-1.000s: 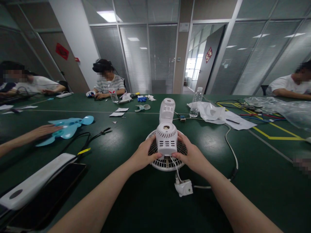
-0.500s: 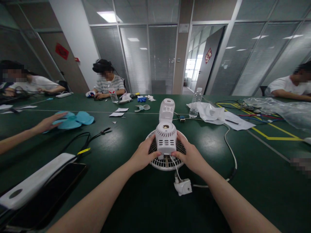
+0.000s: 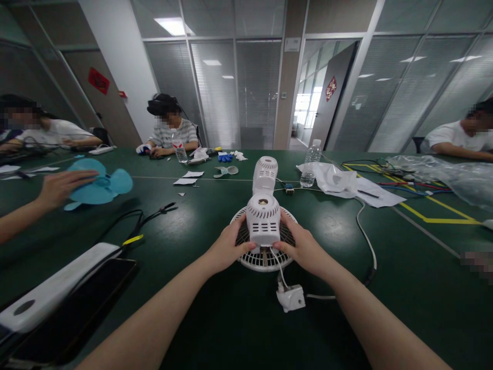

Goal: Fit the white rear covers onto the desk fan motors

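Note:
Both hands grip a white fan motor housing [image 3: 264, 218] with vent slots, which stands over a round white fan grille [image 3: 265, 266] lying on the table. My left hand [image 3: 228, 244] closes on its left side, thumb at the lower edge. On the opposite side my right hand [image 3: 302, 241] holds it the same way. A thin cable runs from the housing to a small white plastic part [image 3: 291, 298] just in front of it. Behind the housing stands another white vented piece [image 3: 265, 174]; whether the two are joined I cannot tell.
At left another person's hand [image 3: 63, 187] holds a blue fan blade [image 3: 100, 187]. A white power strip [image 3: 57, 288] and a black phone [image 3: 77, 313] lie at near left. Beyond the fan are a plastic bottle [image 3: 310, 164] and crumpled white paper [image 3: 335, 177]. Several people sit around the green table.
The other person's hand has lifted and tilted the blue fan blade, shifting it left. My hands and the motor housing have hardly moved.

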`<state>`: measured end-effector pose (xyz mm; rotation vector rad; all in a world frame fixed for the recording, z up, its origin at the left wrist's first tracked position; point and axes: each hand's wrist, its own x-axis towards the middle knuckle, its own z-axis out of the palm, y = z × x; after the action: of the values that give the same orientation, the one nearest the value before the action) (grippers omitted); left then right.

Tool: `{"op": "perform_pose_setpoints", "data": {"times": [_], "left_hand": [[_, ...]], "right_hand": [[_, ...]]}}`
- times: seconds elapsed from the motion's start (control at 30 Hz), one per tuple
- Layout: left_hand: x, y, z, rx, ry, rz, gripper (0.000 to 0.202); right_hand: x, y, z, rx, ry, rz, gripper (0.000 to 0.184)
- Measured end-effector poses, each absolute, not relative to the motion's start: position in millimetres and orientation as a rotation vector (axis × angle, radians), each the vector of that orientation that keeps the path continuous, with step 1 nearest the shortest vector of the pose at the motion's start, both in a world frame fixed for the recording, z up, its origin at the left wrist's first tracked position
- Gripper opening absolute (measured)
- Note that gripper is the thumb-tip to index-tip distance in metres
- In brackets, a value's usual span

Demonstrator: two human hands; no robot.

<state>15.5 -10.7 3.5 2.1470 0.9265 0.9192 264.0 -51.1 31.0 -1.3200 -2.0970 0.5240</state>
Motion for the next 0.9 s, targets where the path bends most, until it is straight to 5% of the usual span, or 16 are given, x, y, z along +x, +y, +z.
{"op": "perform_pose_setpoints", "data": {"times": [0.9], "left_hand": [[12.8, -9.6, 4.1, 2.071, 1.051, 0.979, 0.071]], "right_hand": [[257.5, -56.5, 32.5, -1.350, -1.999, 0.575, 0.084]]}}
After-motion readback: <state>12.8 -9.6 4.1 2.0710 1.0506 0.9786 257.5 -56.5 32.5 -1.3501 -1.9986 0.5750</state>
